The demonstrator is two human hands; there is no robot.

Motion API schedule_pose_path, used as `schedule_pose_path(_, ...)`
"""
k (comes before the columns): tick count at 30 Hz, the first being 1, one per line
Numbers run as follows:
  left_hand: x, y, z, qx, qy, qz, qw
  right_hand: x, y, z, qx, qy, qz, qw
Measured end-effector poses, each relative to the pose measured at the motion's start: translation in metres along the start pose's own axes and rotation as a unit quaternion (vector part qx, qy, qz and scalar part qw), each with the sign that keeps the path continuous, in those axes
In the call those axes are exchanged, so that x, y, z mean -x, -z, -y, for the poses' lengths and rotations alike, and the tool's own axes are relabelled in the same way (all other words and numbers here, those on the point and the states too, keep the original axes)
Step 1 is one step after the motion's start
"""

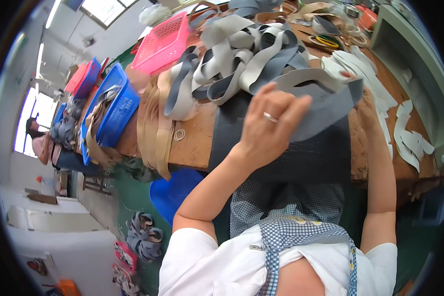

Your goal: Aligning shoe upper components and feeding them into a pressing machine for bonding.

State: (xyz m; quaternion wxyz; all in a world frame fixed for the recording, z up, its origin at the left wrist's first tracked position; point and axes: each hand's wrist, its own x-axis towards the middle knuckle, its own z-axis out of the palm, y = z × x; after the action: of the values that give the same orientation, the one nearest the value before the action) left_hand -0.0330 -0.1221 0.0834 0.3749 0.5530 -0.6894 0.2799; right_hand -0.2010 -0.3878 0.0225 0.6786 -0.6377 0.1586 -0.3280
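Right hand (362, 101) pinches a flat, smooth grey-blue strip (325, 112), arm nearly straight. Left hand (269, 123) is kinda curled right by it, elbow bent, can't tell if it's gripping. Strip's looped near the bench's (195, 145) front edge.

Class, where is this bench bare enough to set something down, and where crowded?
Bare: the wooden bench between the white ring and black mat; the mat's front, below the left hand. Crowded: far side, under grey strips; right side, under white pieces.
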Motion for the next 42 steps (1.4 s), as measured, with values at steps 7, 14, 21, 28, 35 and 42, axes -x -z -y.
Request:
schedule_pose_path(7,0.071,0.028,0.0,0.058,0.132,0.238,0.96,-0.004,0.034,-0.014,0.453,0.08,0.104,0.882)
schedule_pose_path(14,0.213,0.142,0.157,-0.586,0.43,0.148,0.67,0.043,0.012,0.012,0.455,0.118,-0.121,0.874)
schedule_pose_path(21,0.233,0.136,0.169,-0.535,0.521,0.184,0.639,0.083,-0.022,0.028,0.398,0.107,-0.159,0.897)
schedule_pose_path(28,0.239,0.145,0.167,-0.507,0.464,0.145,0.712,0.093,-0.044,0.03,0.365,0.092,-0.128,0.918)
schedule_pose_path(35,0.178,0.248,0.2,0.445,0.597,-0.329,0.581,0.101,-0.057,0.044,0.346,0.107,-0.124,0.924)
schedule_pose_path(42,0.112,0.271,0.188,0.25,0.515,-0.279,0.771,0.1,-0.126,0.064,0.253,0.152,0.027,0.955)
